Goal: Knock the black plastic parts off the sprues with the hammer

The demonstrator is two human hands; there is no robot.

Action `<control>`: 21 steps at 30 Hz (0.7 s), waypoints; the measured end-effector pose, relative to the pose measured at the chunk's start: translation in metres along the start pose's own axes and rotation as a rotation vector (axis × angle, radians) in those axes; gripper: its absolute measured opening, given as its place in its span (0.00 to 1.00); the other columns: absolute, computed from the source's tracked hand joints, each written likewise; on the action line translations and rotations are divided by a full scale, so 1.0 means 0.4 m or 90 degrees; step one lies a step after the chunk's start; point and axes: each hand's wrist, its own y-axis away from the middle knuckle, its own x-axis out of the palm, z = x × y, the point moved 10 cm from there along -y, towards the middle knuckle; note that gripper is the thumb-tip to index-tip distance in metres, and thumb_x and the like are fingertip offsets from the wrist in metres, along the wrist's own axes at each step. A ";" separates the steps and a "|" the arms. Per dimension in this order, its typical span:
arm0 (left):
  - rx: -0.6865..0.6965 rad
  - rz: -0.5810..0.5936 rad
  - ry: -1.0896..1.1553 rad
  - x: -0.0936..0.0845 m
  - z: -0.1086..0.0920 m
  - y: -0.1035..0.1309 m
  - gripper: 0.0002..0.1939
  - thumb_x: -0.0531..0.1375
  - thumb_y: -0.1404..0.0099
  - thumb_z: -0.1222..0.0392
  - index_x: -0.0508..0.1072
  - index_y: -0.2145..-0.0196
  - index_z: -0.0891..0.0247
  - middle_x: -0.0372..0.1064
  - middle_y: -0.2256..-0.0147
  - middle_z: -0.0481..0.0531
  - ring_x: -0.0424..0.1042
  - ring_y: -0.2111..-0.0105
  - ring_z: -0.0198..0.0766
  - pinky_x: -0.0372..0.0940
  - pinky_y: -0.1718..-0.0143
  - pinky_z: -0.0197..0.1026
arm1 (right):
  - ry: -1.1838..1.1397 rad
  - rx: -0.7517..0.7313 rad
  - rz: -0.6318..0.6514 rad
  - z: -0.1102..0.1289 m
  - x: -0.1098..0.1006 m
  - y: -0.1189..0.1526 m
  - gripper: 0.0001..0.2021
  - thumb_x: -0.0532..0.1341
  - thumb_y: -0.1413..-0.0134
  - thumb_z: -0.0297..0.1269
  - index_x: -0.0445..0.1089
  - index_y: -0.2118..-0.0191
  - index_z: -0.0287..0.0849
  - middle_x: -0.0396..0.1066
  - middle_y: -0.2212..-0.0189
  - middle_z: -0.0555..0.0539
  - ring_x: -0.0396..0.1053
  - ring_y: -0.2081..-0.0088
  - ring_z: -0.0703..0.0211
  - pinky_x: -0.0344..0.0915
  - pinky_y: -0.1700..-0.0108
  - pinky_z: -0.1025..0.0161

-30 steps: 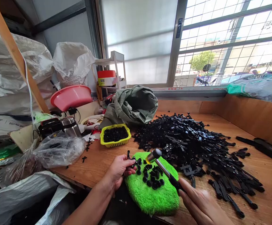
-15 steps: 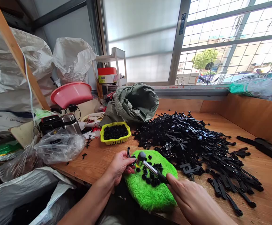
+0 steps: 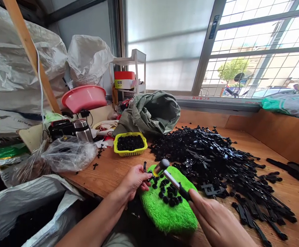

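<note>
My right hand [image 3: 216, 221] grips the black handle of a small hammer [image 3: 172, 180] whose metal head hovers just above the left end of a fuzzy green pad [image 3: 168, 206]. My left hand [image 3: 135, 180] pinches a slim black plastic part [image 3: 145, 168] at the pad's left edge, right beside the hammer head. Several small black round caps [image 3: 168, 195] lie scattered on the pad.
A big heap of black plastic strips [image 3: 216, 161] covers the wooden table [image 3: 113, 171] to the right. A yellow basket [image 3: 130, 143] of black caps stands behind the pad, a grey-green sack [image 3: 151, 111] behind that. Plastic bags [image 3: 67, 156], a steel mug [image 3: 82, 129] and a pink basin [image 3: 84, 97] crowd the left.
The hammer head came down to the part in my left hand half a second ago and has lifted slightly again. The view has shifted a little to the left.
</note>
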 end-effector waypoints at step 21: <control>0.000 0.038 0.092 0.000 0.002 0.003 0.06 0.58 0.46 0.67 0.62 0.76 0.68 0.66 0.86 0.47 0.50 0.92 0.19 0.39 0.91 0.25 | -0.219 0.270 0.036 -0.112 0.025 0.068 0.22 0.43 0.38 0.49 0.69 0.59 0.40 0.68 0.78 0.47 0.65 0.81 0.59 0.63 0.79 0.68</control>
